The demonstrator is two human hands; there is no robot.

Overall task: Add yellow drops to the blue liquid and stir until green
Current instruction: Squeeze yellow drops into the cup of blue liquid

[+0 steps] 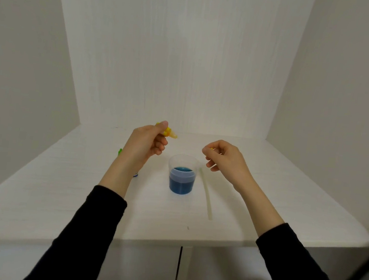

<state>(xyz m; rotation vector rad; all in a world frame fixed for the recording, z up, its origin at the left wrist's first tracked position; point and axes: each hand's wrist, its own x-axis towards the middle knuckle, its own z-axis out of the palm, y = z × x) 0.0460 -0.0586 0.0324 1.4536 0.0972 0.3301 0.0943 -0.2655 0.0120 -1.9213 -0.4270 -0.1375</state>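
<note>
A clear plastic cup [184, 162] stands on the white tabletop, about a third full of blue liquid [181, 181]. My left hand [145, 146] grips a small yellow dropper bottle [168, 132] up and to the left of the cup, its pale nozzle pointing right toward the cup. My right hand [224, 160] hovers to the right of the cup and pinches a small yellow cap [211, 148] between thumb and fingers. A pale translucent stirring stick [206, 193] lies flat on the table just right of the cup.
A green object [120, 151] and a blue object [136, 175] peek out from behind my left wrist. The white table [59, 195] sits in an alcove with walls left, right and behind. Its front edge is close to me.
</note>
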